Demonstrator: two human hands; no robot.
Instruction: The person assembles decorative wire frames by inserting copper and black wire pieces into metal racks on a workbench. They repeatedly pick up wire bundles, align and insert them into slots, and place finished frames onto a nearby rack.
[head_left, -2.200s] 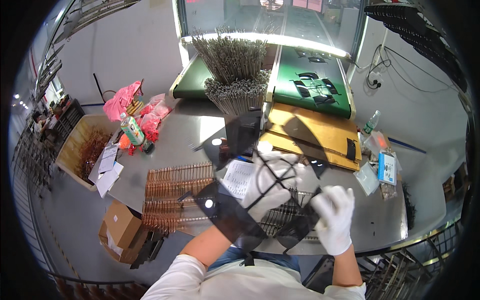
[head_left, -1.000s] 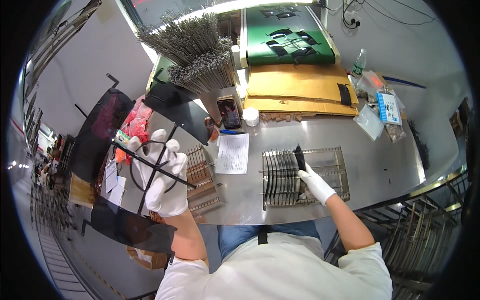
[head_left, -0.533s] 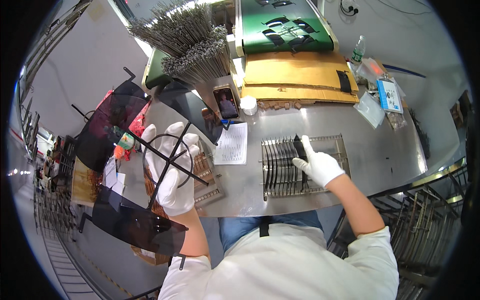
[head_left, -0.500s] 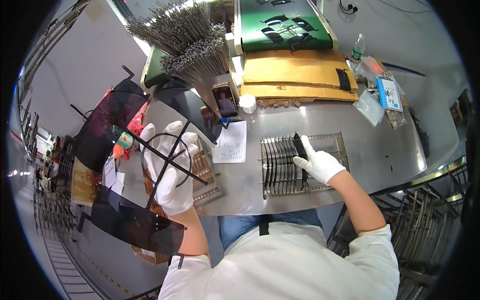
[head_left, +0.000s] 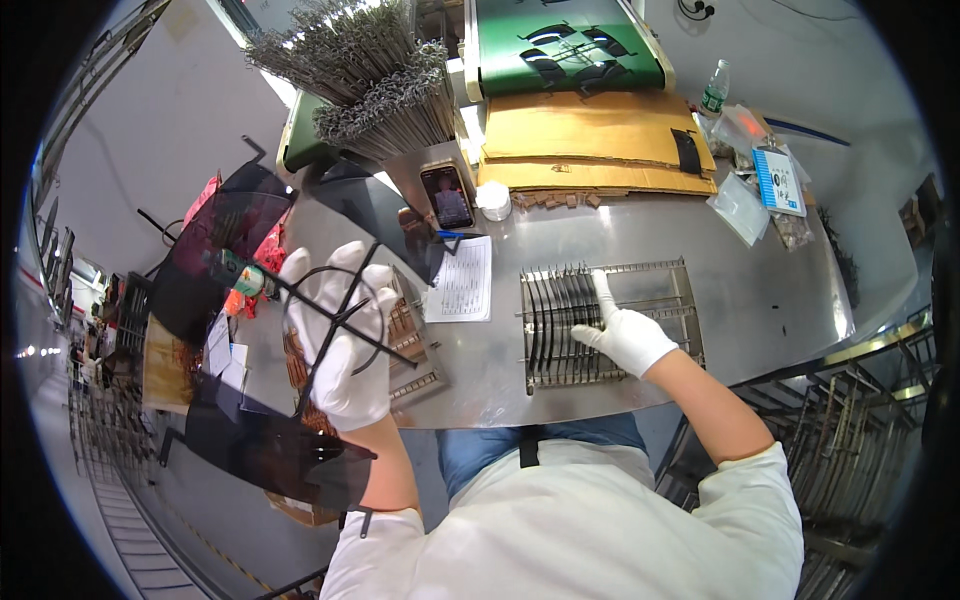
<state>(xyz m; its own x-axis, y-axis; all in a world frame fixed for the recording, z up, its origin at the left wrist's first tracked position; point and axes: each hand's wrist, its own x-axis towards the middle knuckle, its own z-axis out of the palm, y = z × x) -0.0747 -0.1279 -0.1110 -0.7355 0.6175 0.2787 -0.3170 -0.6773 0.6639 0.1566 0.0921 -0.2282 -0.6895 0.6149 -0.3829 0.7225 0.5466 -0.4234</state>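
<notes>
My left hand [head_left: 352, 375], in a white glove, holds a black wire frame [head_left: 340, 318] of crossed rods and a ring. Dark tinted curved lens panels [head_left: 265, 440] sit at the ends of its rods; one extends toward the phone. On the table, a metal slotted rack [head_left: 692, 310] holds a row of dark curved lenses [head_left: 553, 320] standing on edge in its left part. My right hand [head_left: 632, 342], also gloved, is at the right end of that row. Its index finger points away from me and its thumb is spread to the left, over the lenses; nothing shows gripped between them.
Behind are a bundle of metal wire hooks [head_left: 385, 120], a phone [head_left: 446, 196], a white cup [head_left: 493, 200], a paper sheet [head_left: 462, 285] and flat cardboard [head_left: 590, 140]. A green conveyor belt [head_left: 500, 70] carries dark pieces. A bottle [head_left: 715, 88] and packets lie at right. Another rack [head_left: 420, 383] is beside my left hand.
The dark lens that was between my right thumb and index finger is now with the row in the rack. My right hand has let go and shifted slightly left. My left hand stays nearly still.
</notes>
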